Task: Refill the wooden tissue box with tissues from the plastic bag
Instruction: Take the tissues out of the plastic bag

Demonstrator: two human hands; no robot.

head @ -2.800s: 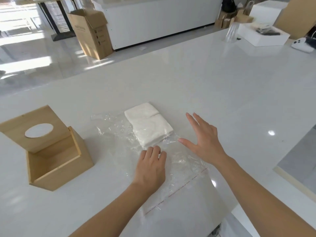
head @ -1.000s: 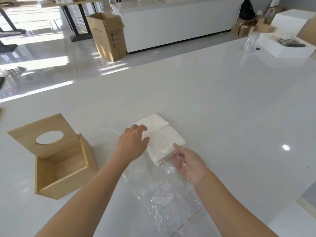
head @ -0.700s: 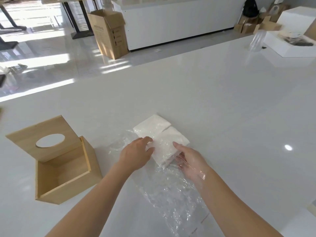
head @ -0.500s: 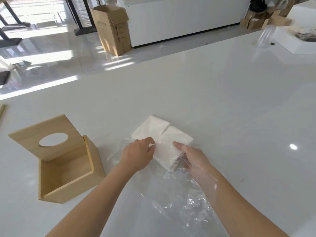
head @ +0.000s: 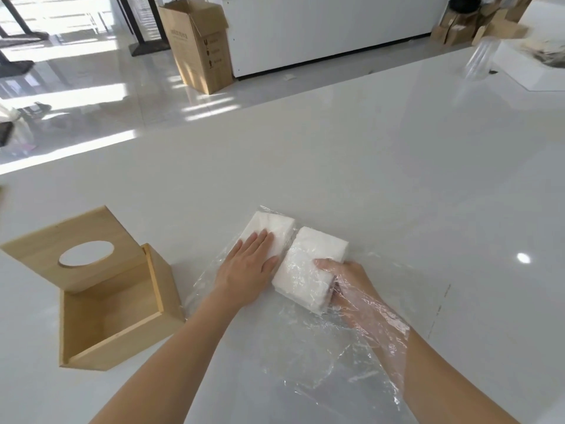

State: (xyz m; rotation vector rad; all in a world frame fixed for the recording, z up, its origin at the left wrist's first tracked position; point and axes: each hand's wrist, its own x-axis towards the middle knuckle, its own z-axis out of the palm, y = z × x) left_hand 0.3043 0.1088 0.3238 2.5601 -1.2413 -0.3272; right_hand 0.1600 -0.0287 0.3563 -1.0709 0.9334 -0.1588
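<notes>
On the left of the white table (head: 367, 154) sat the wooden tissue box (head: 122, 313). It was light brown and had nothing in it. Its lid (head: 73, 249) stood open at the far side, with an oval hole cut in it.

In the middle lay the clear plastic bag (head: 305, 362), thin and crinkly. Inside it were two white stacks of tissues, side by side and touching. The left stack (head: 275, 228) lay flat. The left hand (head: 249, 267) rested on top of it, outside the bag, with its fingers spread flat and holding nothing. The right stack (head: 308, 270) was just to the right, a bit nearer. The right hand (head: 351, 286) was inside the bag, under the plastic. Its fingers were curled around the near right end of that stack and held it.

Far off on the floor stood a brown cardboard box (head: 198, 44). It had dark print on its sides, but the words were too small to read. At the far right of the table was a white tray (head: 526, 68).
</notes>
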